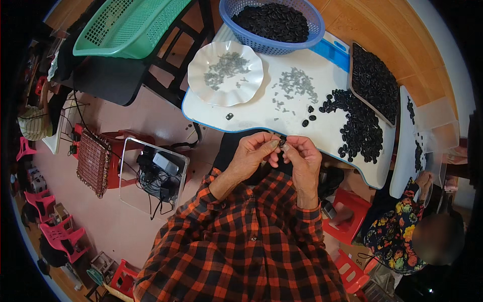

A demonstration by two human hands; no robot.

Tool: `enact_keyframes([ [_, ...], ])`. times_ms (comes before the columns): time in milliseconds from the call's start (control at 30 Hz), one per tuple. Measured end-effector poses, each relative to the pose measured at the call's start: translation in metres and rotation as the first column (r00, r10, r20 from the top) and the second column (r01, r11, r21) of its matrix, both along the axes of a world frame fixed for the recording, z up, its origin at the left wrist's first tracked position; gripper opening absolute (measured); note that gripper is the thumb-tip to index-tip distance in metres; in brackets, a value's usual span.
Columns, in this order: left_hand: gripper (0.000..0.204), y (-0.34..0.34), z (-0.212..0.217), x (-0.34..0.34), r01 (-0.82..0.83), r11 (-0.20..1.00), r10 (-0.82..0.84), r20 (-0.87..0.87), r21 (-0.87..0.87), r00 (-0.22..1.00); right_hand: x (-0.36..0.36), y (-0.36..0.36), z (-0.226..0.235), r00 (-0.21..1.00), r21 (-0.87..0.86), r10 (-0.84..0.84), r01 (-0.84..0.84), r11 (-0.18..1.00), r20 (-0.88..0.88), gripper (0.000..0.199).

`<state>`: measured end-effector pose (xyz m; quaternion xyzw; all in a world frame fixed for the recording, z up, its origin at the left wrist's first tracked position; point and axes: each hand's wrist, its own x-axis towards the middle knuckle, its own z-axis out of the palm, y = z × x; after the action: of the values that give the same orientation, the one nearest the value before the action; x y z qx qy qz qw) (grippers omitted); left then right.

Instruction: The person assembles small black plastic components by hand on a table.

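We pinch a small black part (pixel 282 143) between left hand (pixel 254 153) and right hand (pixel 302 158) fingertips, apparently mid-assembly; steady alignment seems the next need.

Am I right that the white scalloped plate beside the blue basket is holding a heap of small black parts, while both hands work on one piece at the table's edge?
Not quite: the head view shows the white scalloped plate holding small grey metal pieces, not black ones. The rest stands: it sits beside the blue basket, and the left hand and right hand pinch one piece.

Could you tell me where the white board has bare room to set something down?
Bare board lies below the white plate, left of the black pieces. The right side is crowded with them; grey parts sit mid-board.
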<state>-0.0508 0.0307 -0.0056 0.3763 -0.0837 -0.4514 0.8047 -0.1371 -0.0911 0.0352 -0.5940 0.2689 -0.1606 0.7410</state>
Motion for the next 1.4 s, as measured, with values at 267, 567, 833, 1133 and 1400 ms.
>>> enact_keyframes([
  [267, 0.018, -0.001, 0.000, -0.001, -0.003, 1.000, 0.003, -0.012, 0.005, 1.000, 0.000, 0.001, 0.002, 1.000, 0.016, -0.005, 0.005, 1.000, 0.013, 0.014],
  [567, 0.017, -0.001, -0.003, -0.001, -0.017, 0.998, 0.009, 0.124, 0.063, 0.992, -0.002, 0.000, 0.000, 0.997, -0.078, 0.077, -0.078, 0.994, -0.027, 0.016],
  [833, 0.017, -0.001, -0.005, 0.001, 0.016, 0.999, -0.021, 0.105, 0.048, 0.994, -0.004, -0.006, -0.003, 0.993, -0.033, 0.110, -0.111, 0.993, -0.045, 0.017],
  [1133, 0.017, -0.003, -0.001, 0.002, 0.039, 0.996, -0.051, 0.149, 0.084, 0.988, -0.006, -0.011, -0.008, 0.996, 0.136, 0.092, -0.092, 0.986, 0.004, 0.017],
  [1400, 0.012, -0.019, 0.012, 0.034, -0.523, 0.839, -0.041, 0.977, 0.147, 0.208, -0.006, -0.010, -0.009, 0.998, 0.048, 0.056, -0.054, 0.997, -0.038, 0.016],
])
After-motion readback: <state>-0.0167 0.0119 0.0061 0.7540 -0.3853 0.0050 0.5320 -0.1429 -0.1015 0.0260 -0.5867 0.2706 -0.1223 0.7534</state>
